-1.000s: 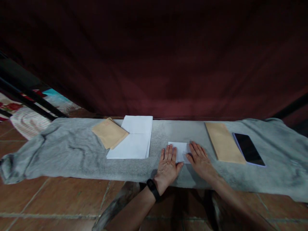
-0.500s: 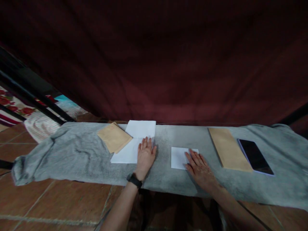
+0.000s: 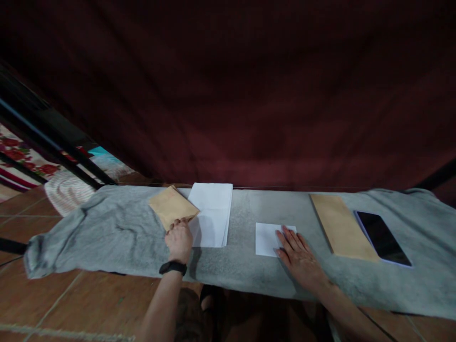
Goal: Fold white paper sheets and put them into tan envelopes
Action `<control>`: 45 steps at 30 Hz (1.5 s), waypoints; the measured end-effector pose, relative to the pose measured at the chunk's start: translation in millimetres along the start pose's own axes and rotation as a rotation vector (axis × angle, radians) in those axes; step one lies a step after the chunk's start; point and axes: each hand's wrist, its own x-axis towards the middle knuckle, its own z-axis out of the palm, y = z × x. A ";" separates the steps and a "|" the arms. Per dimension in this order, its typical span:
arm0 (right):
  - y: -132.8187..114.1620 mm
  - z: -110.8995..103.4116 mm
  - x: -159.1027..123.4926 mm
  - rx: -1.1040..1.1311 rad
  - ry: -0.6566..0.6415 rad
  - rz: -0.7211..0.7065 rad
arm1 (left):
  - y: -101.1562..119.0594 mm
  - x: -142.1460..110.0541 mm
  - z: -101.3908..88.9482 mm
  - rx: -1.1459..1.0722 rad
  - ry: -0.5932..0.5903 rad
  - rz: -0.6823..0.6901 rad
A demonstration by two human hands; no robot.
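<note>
- Presently, as seen from the head camera, a person's left hand (image 3: 179, 241) is resting at the near edge of a small brown paper stack (image 3: 173, 205), its fingers curling onto the corner beside the white sheets; whether the fingers are grasping the paper or merely touching it, one cannot tell.
- Across the bench, the right hand (image 3: 301, 261) is lying flat, fingers extended and gripping nothing, over the right part of a small white paper (image 3: 265, 240).
- That small white paper is lying on a gray cloth (image 3: 117, 232), between the larger white sheets (image 3: 213, 209) on the left and a long brown paper piece (image 3: 344, 228) on the right, well apart from both.
- The small brown stack is sitting askew, its right corner overlapping the white sheets, which are showing a crease across the middle.
- A phone (image 3: 383, 237) is lying dark screen up just to the right of the long brown piece.
- A black wristband (image 3: 173, 268) is circling the left wrist.
- Behind the bench, a dark red curtain (image 3: 249, 104) is hanging; below, brown floor tiles (image 3: 89, 304) are showing.
- At far left, a striped cloth (image 3: 67, 192) is lying bunched near a floral fabric (image 3: 16, 152).
</note>
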 end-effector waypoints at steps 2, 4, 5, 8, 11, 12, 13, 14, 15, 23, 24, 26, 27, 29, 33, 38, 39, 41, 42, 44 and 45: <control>0.0 -0.5 0.3 0.008 -0.003 0.004 | 1.1 0.3 2.2 -0.035 0.017 0.006; 0.5 -1.2 0.8 0.013 -0.012 0.003 | 3.0 -0.3 4.1 -0.083 0.034 0.007; 0.8 -1.5 1.0 0.014 -0.018 0.001 | 4.0 -0.7 4.8 -0.113 0.042 0.005; 1.8 -1.9 1.4 0.010 -0.031 -0.001 | 5.7 0.8 4.9 -0.223 0.070 -0.017; 1.8 -1.9 1.3 0.008 -0.030 0.003 | 3.4 11.0 0.9 -0.376 0.098 -0.041; 1.6 -1.9 1.3 0.010 -0.030 0.003 | 2.0 16.0 -1.5 -0.432 0.115 -0.048; 1.4 -1.8 1.3 0.013 -0.030 0.003 | 0.7 21.0 -4.5 -0.488 0.140 -0.054; 1.1 -1.8 1.4 0.016 -0.031 0.005 | -0.1 25.3 -7.9 -0.540 0.174 -0.063; 1.0 -1.8 1.5 0.019 -0.032 0.008 | 0.2 28.1 -11.7 -0.585 0.218 -0.072; -0.8 -12.5 10.7 0.275 -0.071 0.119 | 82.2 -42.7 -35.3 -0.436 0.321 0.365; -3.8 -17.0 13.7 0.380 -0.078 0.160 | 99.4 -62.3 -35.9 -0.378 0.295 0.496; -12.9 -27.8 20.9 0.660 -0.099 0.259 | 130.8 -103.0 -35.9 -0.314 0.242 0.724; -18.6 -33.5 24.7 0.824 -0.107 0.317 | 143.8 -122.3 -35.5 -0.296 0.199 0.820; -29.6 -43.8 31.7 1.150 -0.128 0.428 | 163.1 -153.9 -34.9 -0.279 0.117 0.940; -34.4 -56.4 38.5 1.477 -0.197 0.638 | 177.1 -173.2 -36.3 -0.430 -0.033 0.997; -4.2 -71.1 33.6 1.551 -0.402 0.541 | 168.9 -136.6 -36.8 -0.660 -0.146 0.990; 2.0 -74.7 32.2 1.519 -0.443 0.515 | 166.5 -129.2 -35.1 -0.650 -0.160 0.981; 11.2 -80.7 30.2 1.439 -0.485 0.482 | 162.5 -118.4 -29.9 -0.590 -0.211 1.022; 14.1 -82.7 29.6 1.413 -0.484 0.471 | 161.1 -115.1 -26.8 -0.558 -0.237 1.042; 17.1 -84.5 29.7 1.412 -0.476 0.446 | 159.6 -111.8 -20.9 -0.511 -0.279 1.071; 17.7 -84.6 30.3 1.432 -0.482 0.435 | 159.3 -111.1 -18.5 -0.496 -0.291 1.075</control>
